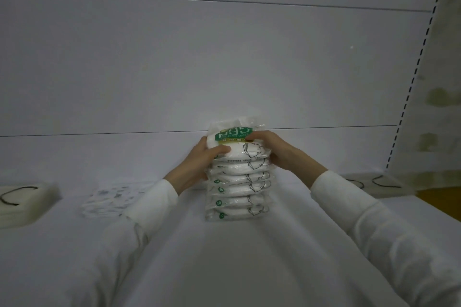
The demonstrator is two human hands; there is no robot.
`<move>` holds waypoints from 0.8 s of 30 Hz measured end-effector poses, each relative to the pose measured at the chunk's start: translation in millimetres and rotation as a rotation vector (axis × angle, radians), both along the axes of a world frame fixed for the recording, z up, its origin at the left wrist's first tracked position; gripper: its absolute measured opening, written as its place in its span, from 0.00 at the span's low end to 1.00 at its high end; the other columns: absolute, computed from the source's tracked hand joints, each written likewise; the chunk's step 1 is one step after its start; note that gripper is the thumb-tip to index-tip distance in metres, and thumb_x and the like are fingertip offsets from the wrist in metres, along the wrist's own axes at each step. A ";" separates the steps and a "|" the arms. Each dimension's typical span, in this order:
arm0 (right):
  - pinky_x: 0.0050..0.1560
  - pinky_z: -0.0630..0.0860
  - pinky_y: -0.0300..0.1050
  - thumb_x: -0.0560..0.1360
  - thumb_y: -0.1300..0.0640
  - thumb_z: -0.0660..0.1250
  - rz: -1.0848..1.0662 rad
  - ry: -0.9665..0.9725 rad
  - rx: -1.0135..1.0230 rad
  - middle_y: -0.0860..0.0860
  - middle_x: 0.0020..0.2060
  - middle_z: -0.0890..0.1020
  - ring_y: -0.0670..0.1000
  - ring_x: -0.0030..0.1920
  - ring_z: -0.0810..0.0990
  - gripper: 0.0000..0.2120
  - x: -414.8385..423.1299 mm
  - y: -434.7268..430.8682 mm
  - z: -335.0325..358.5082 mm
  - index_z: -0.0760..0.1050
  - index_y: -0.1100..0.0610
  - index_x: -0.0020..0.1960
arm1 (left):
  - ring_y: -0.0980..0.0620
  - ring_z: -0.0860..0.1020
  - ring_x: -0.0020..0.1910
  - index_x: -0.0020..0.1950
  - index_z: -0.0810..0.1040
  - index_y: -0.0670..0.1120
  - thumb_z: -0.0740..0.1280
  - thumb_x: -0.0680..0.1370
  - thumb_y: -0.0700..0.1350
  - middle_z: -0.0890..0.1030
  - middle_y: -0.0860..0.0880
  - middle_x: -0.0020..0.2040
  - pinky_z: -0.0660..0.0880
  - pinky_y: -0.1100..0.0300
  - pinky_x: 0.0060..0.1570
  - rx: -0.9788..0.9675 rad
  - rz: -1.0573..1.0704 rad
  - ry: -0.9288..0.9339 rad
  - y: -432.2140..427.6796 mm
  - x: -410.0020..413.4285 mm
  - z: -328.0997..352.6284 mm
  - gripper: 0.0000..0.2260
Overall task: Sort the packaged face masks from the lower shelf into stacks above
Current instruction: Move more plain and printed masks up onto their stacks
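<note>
A tall stack of packaged white face masks [237,189] stands on the white shelf [299,212], each pack in clear plastic with a green label. The top pack [233,136] shows a green "N95" mark. My left hand [202,159] grips the upper packs from the left, thumb lying across the front. My right hand [277,149] holds the same upper packs from the right, fingers curled over the top edge. Both arms are in white sleeves.
A flat patterned mask pack [112,199] lies on the shelf to the left. A pile of white masks with black ear loops [22,203] sits at the far left. More black-looped masks [374,182] lie at the right, below a slotted shelf upright [411,82].
</note>
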State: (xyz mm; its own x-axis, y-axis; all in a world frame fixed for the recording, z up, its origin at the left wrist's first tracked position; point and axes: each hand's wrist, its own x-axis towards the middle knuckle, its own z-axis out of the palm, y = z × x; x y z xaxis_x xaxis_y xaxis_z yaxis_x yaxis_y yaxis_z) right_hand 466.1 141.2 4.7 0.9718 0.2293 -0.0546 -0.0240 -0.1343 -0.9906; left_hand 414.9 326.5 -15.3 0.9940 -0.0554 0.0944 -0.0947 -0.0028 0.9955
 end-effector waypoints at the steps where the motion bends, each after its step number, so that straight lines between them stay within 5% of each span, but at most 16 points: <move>1: 0.34 0.75 0.42 0.68 0.53 0.70 0.002 0.006 0.033 0.56 0.42 0.82 0.57 0.38 0.80 0.19 1.7 0.2 3.4 0.78 0.61 0.55 | 0.54 0.76 0.34 0.64 0.70 0.48 0.69 0.74 0.46 0.79 0.46 0.53 0.70 0.63 0.26 0.032 0.025 -0.001 -1.8 2.2 3.7 0.19; 3: 0.32 0.77 0.42 0.71 0.55 0.69 -0.022 0.038 0.025 0.56 0.39 0.82 0.54 0.33 0.81 0.16 5.3 2.1 3.6 0.77 0.62 0.56 | 0.55 0.75 0.34 0.62 0.71 0.48 0.68 0.76 0.45 0.79 0.50 0.48 0.70 0.66 0.25 0.095 0.047 -0.015 -6.1 6.1 6.0 0.15; 8: 0.48 0.77 0.51 0.67 0.42 0.70 -0.053 0.109 -0.148 0.58 0.46 0.83 0.56 0.39 0.80 0.27 2.8 1.5 -15.4 0.76 0.58 0.59 | 0.55 0.78 0.34 0.59 0.72 0.49 0.64 0.78 0.45 0.79 0.51 0.42 0.70 0.69 0.22 0.146 0.009 0.111 -14.3 1.7 -2.0 0.10; 10: 0.45 0.78 0.51 0.63 0.38 0.72 -0.075 0.131 -0.175 0.56 0.42 0.82 0.55 0.34 0.79 0.28 2.2 -3.2 -13.3 0.78 0.57 0.55 | 0.53 0.77 0.32 0.60 0.72 0.48 0.66 0.77 0.48 0.79 0.49 0.44 0.69 0.69 0.21 0.121 0.017 0.175 -9.7 -0.8 1.0 0.13; 12: 0.39 0.74 0.46 0.64 0.38 0.71 -0.099 0.135 -0.175 0.53 0.35 0.79 0.52 0.29 0.76 0.24 1.0 -7.9 -8.4 0.78 0.55 0.50 | 0.49 0.78 0.40 0.66 0.68 0.48 0.69 0.73 0.53 0.78 0.47 0.52 0.73 0.64 0.27 0.127 0.048 0.190 -2.8 -1.5 1.7 0.24; 14: 0.47 0.73 0.53 0.62 0.37 0.72 -0.108 0.132 -0.198 0.53 0.39 0.79 0.55 0.37 0.77 0.25 -1.9 -11.6 -4.2 0.78 0.54 0.50 | 0.40 0.73 0.60 0.75 0.57 0.53 0.71 0.68 0.57 0.68 0.46 0.68 0.75 0.52 0.38 0.121 0.085 0.209 4.9 1.2 -1.1 0.39; 16: 0.54 0.71 0.60 0.54 0.34 0.72 -0.095 0.116 -0.207 0.55 0.47 0.79 0.58 0.47 0.77 0.34 -3.5 -14.1 -3.0 0.78 0.52 0.53 | 0.36 0.63 0.69 0.76 0.49 0.58 0.72 0.70 0.55 0.60 0.47 0.74 0.73 0.45 0.46 0.097 0.097 0.199 10.6 0.9 -5.5 0.43; 19: 0.62 0.68 0.65 0.55 0.34 0.71 -0.081 0.101 -0.199 0.55 0.56 0.78 0.60 0.57 0.77 0.34 -7.8 -17.7 -1.8 0.76 0.51 0.56 | 0.37 0.63 0.68 0.76 0.52 0.59 0.72 0.65 0.57 0.62 0.47 0.73 0.72 0.38 0.55 0.100 0.099 0.180 16.6 -0.4 -6.3 0.44; 24: 0.61 0.68 0.66 0.66 0.35 0.68 -0.058 0.053 -0.207 0.55 0.63 0.71 0.60 0.60 0.74 0.37 -5.4 -25.2 2.1 0.66 0.54 0.68 | 0.38 0.65 0.68 0.76 0.53 0.56 0.69 0.73 0.56 0.63 0.44 0.73 0.73 0.44 0.51 0.122 0.147 0.150 23.9 -3.1 -4.0 0.36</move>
State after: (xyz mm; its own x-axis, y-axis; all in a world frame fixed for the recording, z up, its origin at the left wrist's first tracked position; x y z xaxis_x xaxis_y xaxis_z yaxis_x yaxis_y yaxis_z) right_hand 460.7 116.1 6.9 0.9775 0.1515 -0.1466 -0.0894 -0.3320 -0.9390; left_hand 411.7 350.4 -19.3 0.9946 0.0890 -0.0537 0.0648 -0.1266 0.9898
